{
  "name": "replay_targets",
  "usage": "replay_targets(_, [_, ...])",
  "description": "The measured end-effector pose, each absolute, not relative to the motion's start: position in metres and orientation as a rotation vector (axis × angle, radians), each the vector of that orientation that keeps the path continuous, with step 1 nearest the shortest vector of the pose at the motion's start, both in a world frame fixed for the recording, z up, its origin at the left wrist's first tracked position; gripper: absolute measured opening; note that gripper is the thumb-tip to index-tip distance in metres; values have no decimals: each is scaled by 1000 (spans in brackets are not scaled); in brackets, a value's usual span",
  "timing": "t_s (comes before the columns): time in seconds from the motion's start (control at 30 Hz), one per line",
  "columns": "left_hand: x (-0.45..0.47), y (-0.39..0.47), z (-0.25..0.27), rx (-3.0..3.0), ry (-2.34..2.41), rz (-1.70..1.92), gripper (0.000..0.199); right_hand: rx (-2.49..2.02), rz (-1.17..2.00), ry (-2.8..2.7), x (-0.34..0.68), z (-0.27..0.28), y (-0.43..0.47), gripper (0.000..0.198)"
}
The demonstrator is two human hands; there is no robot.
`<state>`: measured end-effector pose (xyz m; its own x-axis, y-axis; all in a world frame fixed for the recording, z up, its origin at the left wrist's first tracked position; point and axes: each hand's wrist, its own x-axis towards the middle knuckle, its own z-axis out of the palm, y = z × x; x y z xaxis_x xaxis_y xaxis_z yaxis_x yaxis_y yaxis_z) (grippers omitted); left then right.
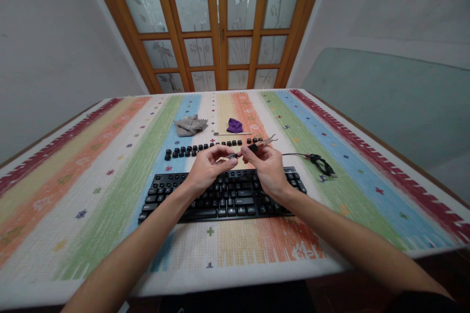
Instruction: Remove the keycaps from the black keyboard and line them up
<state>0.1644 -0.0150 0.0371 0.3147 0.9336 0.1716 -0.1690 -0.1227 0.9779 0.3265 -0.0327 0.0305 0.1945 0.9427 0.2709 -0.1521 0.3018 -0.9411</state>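
Above a black keyboard [205, 213], my two hands meet. My left hand [209, 168] pinches a small black keycap [233, 156] between thumb and fingertips. In my right hand [270, 167] is a wire keycap puller [252, 147] with a dark middle part, its bent wire ends pointing away to the right. The fingers of my right hand also reach close to the keycap; whether they touch it I cannot tell. Behind the keyboard lie loose keycaps [189, 150] in rows, partly hidden by my hands. Some top-row places on the keyboard appear without caps.
A crumpled grey cloth [191, 125], a purple cloth [235, 125] and a thin brush [231, 133] lie beyond the keycaps. The keyboard's coiled cable [321, 164] rests to the right. A striped tablecloth [110, 195] covers the table, with wooden glass doors [216, 34] behind it.
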Motion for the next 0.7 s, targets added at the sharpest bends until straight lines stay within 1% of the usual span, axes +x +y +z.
replay_targets(0.33, [165,-21,41,1420,778,1143,33,-925,952,-1129,327,33,-36,30])
replay_targets(0.5, [165,-24,41,1441,755,1150,31,-945,969,-1186,330,37,-38,38])
replay_targets(0.7, [166,-31,47,1632,848,1149,20,-1017,934,-1213,337,38,-36,42])
